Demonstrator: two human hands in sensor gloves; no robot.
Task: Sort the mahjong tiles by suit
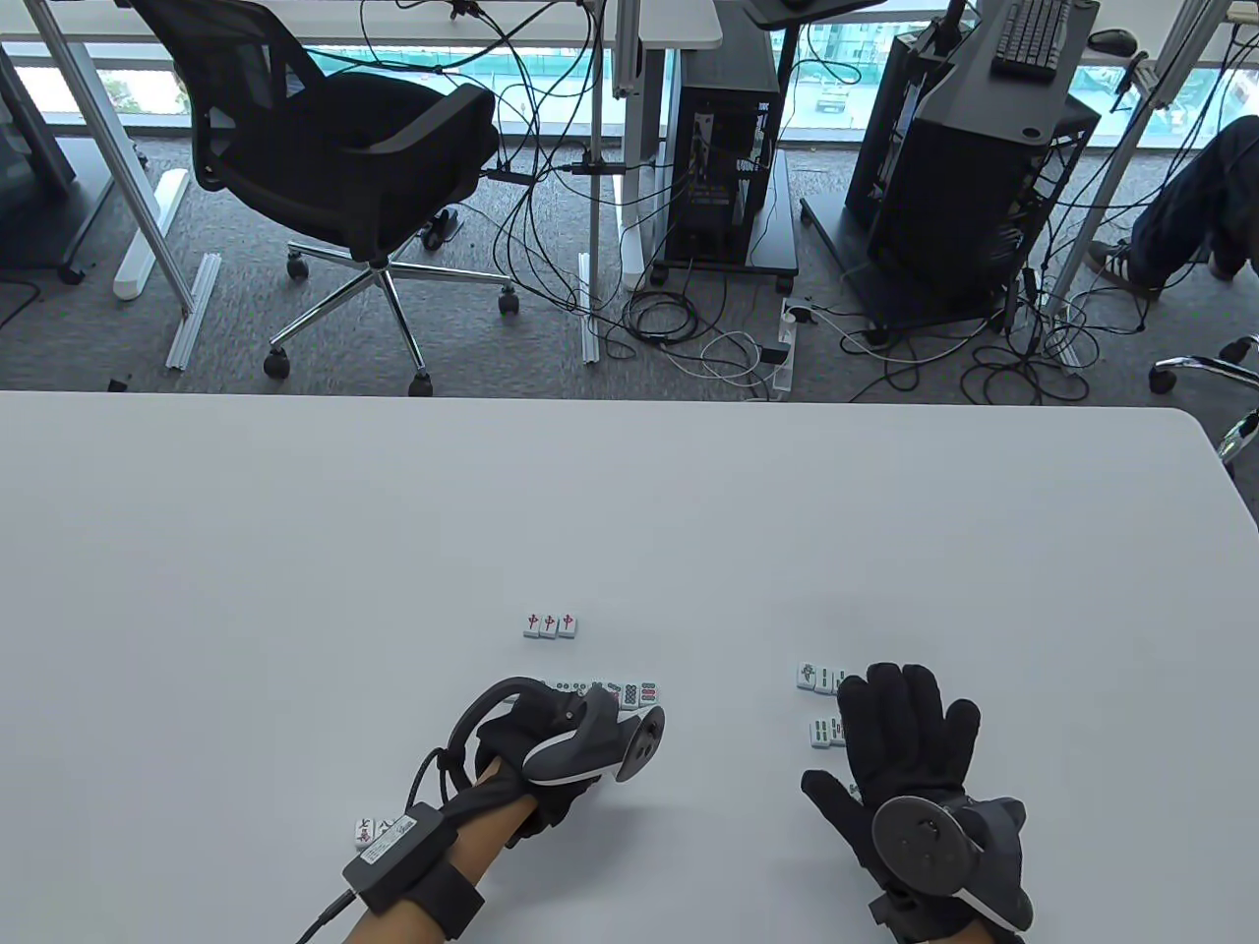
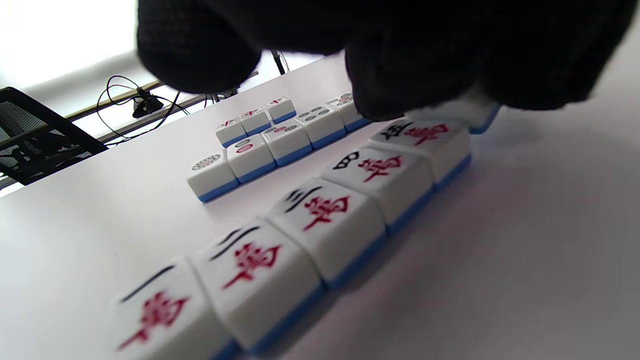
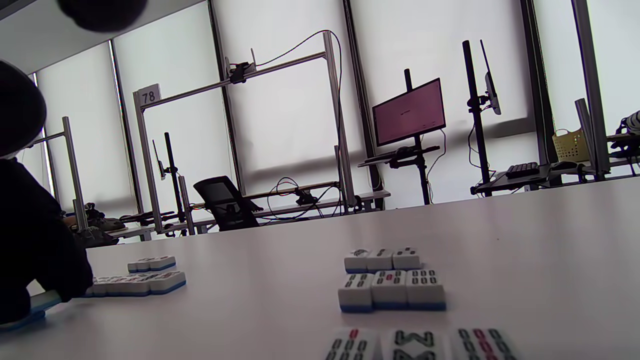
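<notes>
The left wrist view shows what the table view hides: a row of character tiles (image 2: 325, 210) lying face up, edge to edge, running away from the camera, and at its far end the left hand's fingers (image 2: 400, 75) curled down over one more blue-backed tile (image 2: 475, 112), pinching it just beside the last tile of the row. From above, the left hand (image 1: 551, 747) covers all of this; only two character tiles (image 1: 372, 832) peek out beside the forearm near the table's front edge.

Beyond the left hand lies a row of dot tiles (image 1: 615, 691), and farther toward the table's middle three red-marked tiles (image 1: 550, 624) sit side by side.

The right hand (image 1: 910, 747) lies flat with its fingers spread and straight, holding nothing, near the front edge. It partly covers the bamboo tiles (image 1: 819, 678); the right wrist view shows them as three short rows (image 3: 391, 285) one behind another, each of three.

A white table (image 1: 295, 551) carries everything. Behind its far edge stand an office chair (image 1: 334, 167), computer towers (image 1: 974, 187) and tangled cables (image 1: 689, 324) on the floor.
</notes>
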